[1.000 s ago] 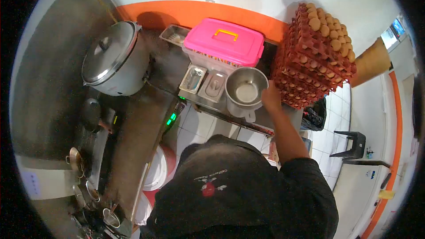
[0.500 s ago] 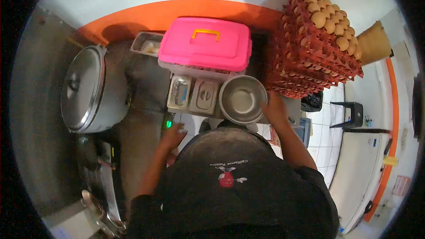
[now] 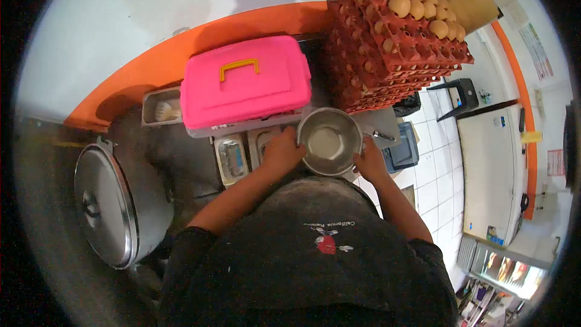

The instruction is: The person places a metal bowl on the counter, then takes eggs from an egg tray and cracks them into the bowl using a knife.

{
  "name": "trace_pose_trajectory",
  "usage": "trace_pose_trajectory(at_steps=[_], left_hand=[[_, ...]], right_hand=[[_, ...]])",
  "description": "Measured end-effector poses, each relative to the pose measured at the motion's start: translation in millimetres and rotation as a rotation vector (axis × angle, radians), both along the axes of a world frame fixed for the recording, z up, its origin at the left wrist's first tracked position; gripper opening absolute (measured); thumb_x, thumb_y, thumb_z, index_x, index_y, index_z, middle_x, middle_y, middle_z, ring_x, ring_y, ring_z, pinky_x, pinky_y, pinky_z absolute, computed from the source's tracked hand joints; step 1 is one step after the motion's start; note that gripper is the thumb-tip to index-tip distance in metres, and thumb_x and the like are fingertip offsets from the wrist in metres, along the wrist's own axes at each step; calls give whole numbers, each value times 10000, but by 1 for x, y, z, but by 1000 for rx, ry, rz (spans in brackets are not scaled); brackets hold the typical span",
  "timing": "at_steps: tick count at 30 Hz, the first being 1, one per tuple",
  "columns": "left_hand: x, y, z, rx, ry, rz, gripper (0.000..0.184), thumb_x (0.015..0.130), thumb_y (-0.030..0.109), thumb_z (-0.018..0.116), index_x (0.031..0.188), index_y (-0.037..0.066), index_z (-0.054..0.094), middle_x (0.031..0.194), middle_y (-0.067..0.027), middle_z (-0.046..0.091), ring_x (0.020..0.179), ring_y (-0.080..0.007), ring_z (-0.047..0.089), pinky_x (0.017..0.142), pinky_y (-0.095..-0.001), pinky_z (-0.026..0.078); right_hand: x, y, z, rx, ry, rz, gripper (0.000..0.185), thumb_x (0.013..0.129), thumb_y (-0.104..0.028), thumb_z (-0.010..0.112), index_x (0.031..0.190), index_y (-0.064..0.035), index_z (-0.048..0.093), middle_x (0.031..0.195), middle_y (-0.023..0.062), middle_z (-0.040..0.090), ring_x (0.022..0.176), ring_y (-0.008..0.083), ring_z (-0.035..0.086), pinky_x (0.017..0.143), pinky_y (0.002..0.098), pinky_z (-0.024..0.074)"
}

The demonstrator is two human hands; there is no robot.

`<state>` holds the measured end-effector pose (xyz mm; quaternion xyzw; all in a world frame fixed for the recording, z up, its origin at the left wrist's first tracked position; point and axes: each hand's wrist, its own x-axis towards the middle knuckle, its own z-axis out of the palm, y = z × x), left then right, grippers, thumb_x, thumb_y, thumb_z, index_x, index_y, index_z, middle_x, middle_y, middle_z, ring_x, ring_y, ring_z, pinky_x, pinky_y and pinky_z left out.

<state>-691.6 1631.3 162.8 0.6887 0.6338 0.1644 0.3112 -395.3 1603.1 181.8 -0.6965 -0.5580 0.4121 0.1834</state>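
Note:
A round stainless steel bowl (image 3: 346,123) is held at the counter's front edge, close to my body. My left hand (image 3: 283,154) is closed on its left rim. On the opposite side, my right hand (image 3: 371,162) grips the right rim, with the fingertips partly hidden. The bowl's inside shows a pale, shiny bottom; I cannot make out any contents. Left of the bowl is a rectangular steel pan (image 3: 220,158), and a lidded steel pan (image 3: 260,139) is partly covered by my left hand. Behind them stands a plastic box with a pink lid (image 3: 245,88).
Tall stacked red egg trays (image 3: 369,79) with brown eggs (image 3: 399,5) rise at the back right. A knife-like handle (image 3: 384,136) lies right of the bowl. A large lidded pot (image 3: 148,197) stands at left. A small steel pan (image 3: 152,100) holds a brush (image 3: 165,111).
My left hand has come from the lower left over the lidded pan onto the bowl's rim. My right hand now grips the bowl's right side. The view has turned toward the right.

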Motion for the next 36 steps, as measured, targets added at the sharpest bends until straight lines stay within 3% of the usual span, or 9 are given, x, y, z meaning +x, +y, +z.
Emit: trace_pose_trajectory(at_steps=[10,14,19,23,25,27,30,32,36], left_hand=[[-2,19,17,-97,87,-109,501,823,263,761,1193,-47,626,1046,-315,725,1017,-495,705,909,-591,560],[2,16,8,-114,4,-66,507,832,273,763,1204,-42,619,1060,-311,728,1020,-499,704,907,-595,559],[8,4,3,-104,-19,-7,477,843,274,753,1199,-18,627,1087,-301,729,1038,-490,702,915,-592,554],[25,-11,12,-96,57,151,454,835,271,748,1187,3,643,1064,-297,727,1047,-485,698,924,-585,549],[32,-14,0,-69,61,198,442,837,274,743,1177,8,647,1048,-295,726,1047,-482,697,923,-581,547],[42,-23,8,-96,7,291,438,842,276,734,1172,2,645,1047,-291,728,1042,-476,701,922,-573,547],[68,-28,32,-217,49,418,434,862,278,735,1176,-6,640,1052,-275,738,1048,-456,711,914,-537,556],[74,-30,40,-267,29,491,461,866,287,755,1204,-4,638,1050,-257,746,1054,-446,716,918,-520,560],[83,-29,53,16,158,545,518,896,262,789,1308,0,616,1163,-233,728,1102,-404,711,956,-489,556]], right_hand=[[7,1,-29,319,-164,145,492,882,-88,630,1345,3,492,840,217,713,649,314,730,606,455,577],[-17,7,30,22,1,33,481,875,-64,582,1339,14,483,898,270,713,673,357,738,601,469,594],[25,20,-42,206,-135,254,460,885,-86,610,1311,28,482,919,259,702,664,308,737,548,432,597],[21,33,8,-8,89,217,453,900,-129,654,1296,19,492,938,228,691,639,268,715,557,429,587],[45,48,-48,89,-14,355,474,899,-151,679,1305,14,496,972,231,690,653,272,717,568,427,584],[45,59,-8,50,74,400,530,913,-203,708,1349,11,495,1011,224,695,703,275,731,593,406,585],[66,70,-19,235,165,588,814,930,-270,736,1607,-44,345,1449,287,576,1339,463,567,1117,551,473],[72,82,-9,-62,221,541,742,951,-302,726,1569,-56,398,1352,275,634,1169,442,655,981,528,536],[120,103,-41,9,85,599,596,975,-291,664,1514,-104,493,1382,252,622,1221,412,635,996,536,542]])
